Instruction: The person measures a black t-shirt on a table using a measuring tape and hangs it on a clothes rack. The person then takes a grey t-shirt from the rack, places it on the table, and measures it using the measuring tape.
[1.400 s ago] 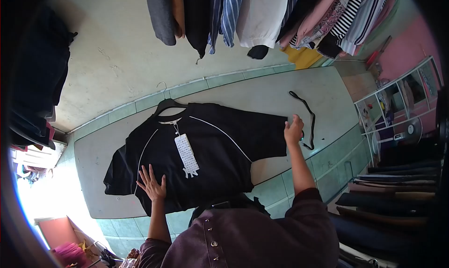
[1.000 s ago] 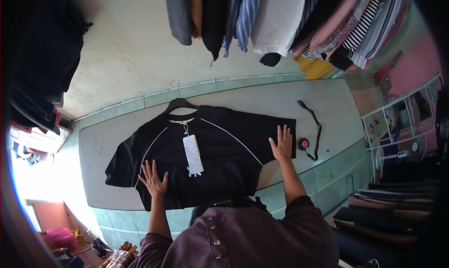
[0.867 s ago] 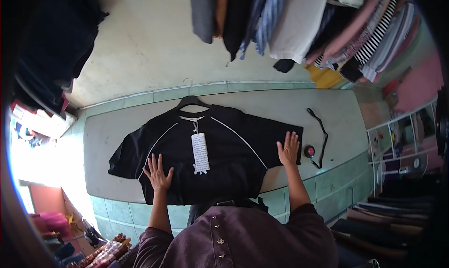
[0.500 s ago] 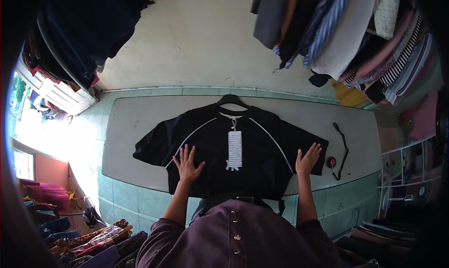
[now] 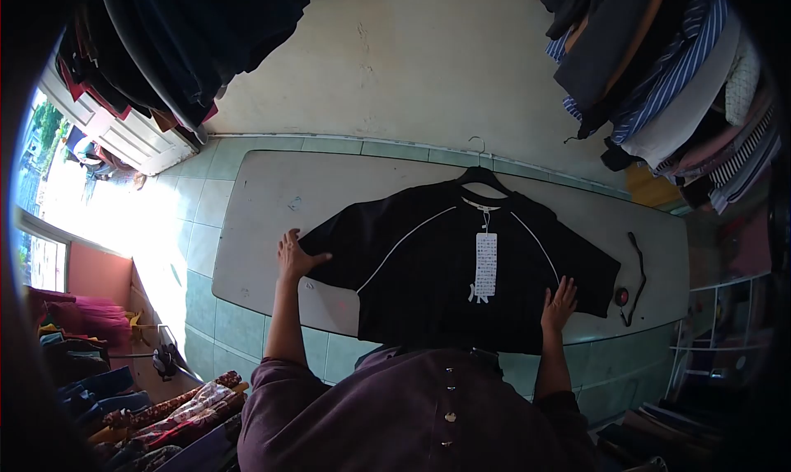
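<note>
Black T-shirt on the grey tabletop, its neck containing a black hanger. Remotely, I see the left hand spread at a sleeve hem, thumb contact unclear, and the right hand open, palm down, on the shirt; neither grips anything.

The shirt is matt cloth (its tag looks like paper).
</note>
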A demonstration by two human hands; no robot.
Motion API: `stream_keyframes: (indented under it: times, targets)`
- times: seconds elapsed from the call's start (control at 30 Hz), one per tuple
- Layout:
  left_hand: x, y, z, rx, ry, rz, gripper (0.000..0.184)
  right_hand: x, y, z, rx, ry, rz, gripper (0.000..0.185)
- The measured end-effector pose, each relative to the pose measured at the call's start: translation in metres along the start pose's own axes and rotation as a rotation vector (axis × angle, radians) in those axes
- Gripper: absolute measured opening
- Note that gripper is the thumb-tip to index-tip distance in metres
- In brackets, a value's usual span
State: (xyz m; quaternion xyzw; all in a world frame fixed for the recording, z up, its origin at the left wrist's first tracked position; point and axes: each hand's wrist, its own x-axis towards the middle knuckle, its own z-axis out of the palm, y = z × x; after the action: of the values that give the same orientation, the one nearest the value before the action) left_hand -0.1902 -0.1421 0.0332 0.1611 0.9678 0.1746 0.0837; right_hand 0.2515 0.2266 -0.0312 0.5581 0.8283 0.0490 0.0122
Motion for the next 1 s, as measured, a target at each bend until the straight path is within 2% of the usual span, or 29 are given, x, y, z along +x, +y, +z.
stream_keyframes:
  times: [0.03, 0.1, 0.13, 0.2, 0.23, 0.3, 0.37, 0.4, 0.5, 0.53, 0.57, 0.63, 0.7, 0.73, 0.8, 0.83, 0.9, 0.97, 1.0]
  targets:
    - [0.003, -0.001, 0.001, -0.004, -0.007, 0.010, 0.070, 0.000, -0.002, -0.003, 0.006, -0.010, 0.007, 0.054]
    - [0.008, 0.000, -0.001, -0.005, -0.052, 0.397, 0.055, 0.001, -0.003, -0.004, 0.011, -0.017, 0.027, 0.054]
    - [0.013, -0.004, 0.002, -0.009, -0.059, 0.408, 0.055, 0.000, -0.003, -0.003, 0.006, -0.020, 0.027, 0.054]
    - [0.024, -0.014, 0.005, 0.014, -0.196, 0.461, 0.033, 0.001, -0.001, -0.001, -0.001, -0.024, 0.034, 0.054]
    - [0.029, -0.016, 0.003, 0.014, -0.201, 0.469, 0.033, 0.001, -0.001, 0.000, 0.000, -0.023, 0.027, 0.054]
    - [0.044, -0.018, -0.004, -0.053, -0.162, 0.348, 0.018, 0.000, 0.000, 0.000, -0.001, -0.024, 0.023, 0.055]
    - [0.063, -0.023, -0.008, -0.071, 0.138, 0.203, 0.019, 0.000, -0.001, -0.001, -0.001, -0.052, 0.031, 0.055]
    - [0.070, -0.024, -0.013, -0.109, 0.200, 0.099, 0.018, 0.000, -0.001, -0.002, -0.001, -0.053, 0.036, 0.055]
    - [0.073, -0.027, 0.001, -0.115, 0.204, 0.030, 0.015, 0.001, 0.000, -0.002, 0.005, -0.082, 0.039, 0.055]
    - [0.072, -0.027, 0.008, -0.072, 0.116, -0.037, 0.024, 0.002, -0.001, -0.001, 0.021, -0.088, 0.036, 0.056]
    - [0.066, -0.027, 0.018, -0.078, 0.106, -0.024, 0.024, 0.002, 0.001, -0.001, 0.034, -0.094, 0.040, 0.056]
    - [0.038, -0.006, 0.041, 0.118, 0.680, 0.074, 0.037, 0.003, 0.005, -0.006, 0.044, -0.143, 0.075, 0.057]
    - [-0.008, 0.023, 0.041, 0.022, 0.595, 0.238, 0.047, 0.001, 0.023, 0.006, 0.376, 0.123, -0.050, 0.056]
    - [-0.035, 0.031, 0.043, -0.009, 0.524, 0.270, 0.046, -0.010, 0.033, 0.002, 0.354, 0.127, -0.018, 0.056]
    - [-0.093, 0.034, 0.054, -0.086, 0.418, 0.293, 0.043, -0.032, 0.051, -0.008, 0.537, 0.445, 0.075, 0.046]
    - [-0.119, 0.031, 0.061, -0.129, 0.382, 0.284, 0.041, -0.048, 0.066, -0.001, 0.517, 0.447, 0.094, 0.046]
    - [-0.159, 0.024, 0.073, -0.215, 0.189, 0.115, 0.030, -0.084, 0.089, 0.020, 0.671, 0.317, 0.262, 0.033]
    - [-0.176, 0.016, 0.080, -0.176, 0.149, 0.161, 0.025, -0.104, 0.084, 0.010, 0.610, 0.320, 0.085, 0.028]
    - [-0.180, 0.013, 0.082, -0.132, 0.125, 0.204, 0.020, -0.109, 0.073, 0.004, 0.710, 0.311, 0.140, 0.025]
